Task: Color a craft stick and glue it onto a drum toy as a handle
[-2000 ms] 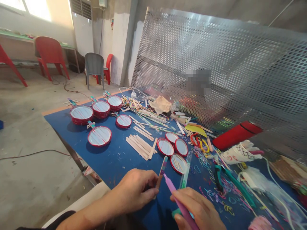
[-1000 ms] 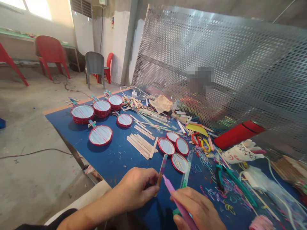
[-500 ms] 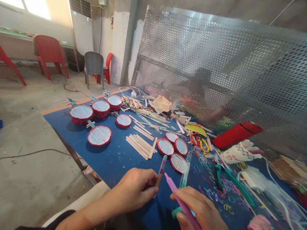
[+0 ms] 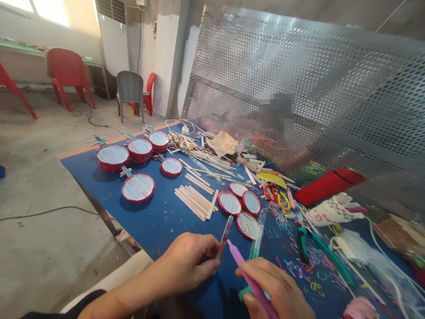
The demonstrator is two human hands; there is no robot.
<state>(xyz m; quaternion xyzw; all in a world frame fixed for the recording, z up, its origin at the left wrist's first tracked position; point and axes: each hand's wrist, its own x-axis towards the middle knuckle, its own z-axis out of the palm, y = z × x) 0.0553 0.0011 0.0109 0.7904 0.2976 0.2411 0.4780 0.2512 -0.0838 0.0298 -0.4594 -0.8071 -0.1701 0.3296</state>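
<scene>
My left hand [image 4: 195,259] pinches the lower part of a popsicle stick [image 4: 225,235], held tilted above the blue table. The stick's upper half carries teal and purple colour; the lower half is bare wood. In my right hand [image 4: 275,285] is a purple marker [image 4: 245,270], its tip at the coloured part of the stick. A teal object [image 4: 245,293], partly covered by the right hand, lies below the marker. Just beyond the hands are small red-rimmed discs [image 4: 229,203], one with short sticks on it, and a row of plain popsicle sticks [image 4: 192,201].
Several red-rimmed banjo-like pieces [image 4: 138,188] stand at the left of the blue table [image 4: 162,221]. Loose sticks and markers lie along the back, before a perforated metal panel [image 4: 305,66]. To the right are a red bottle [image 4: 328,186], a paper cup [image 4: 328,213], green-handled pliers [image 4: 328,254] and rubber bands.
The popsicle stick has turned slightly in my left hand, and its top has shifted a little to the right. The marker tip stays at it; both hands are nearly still.
</scene>
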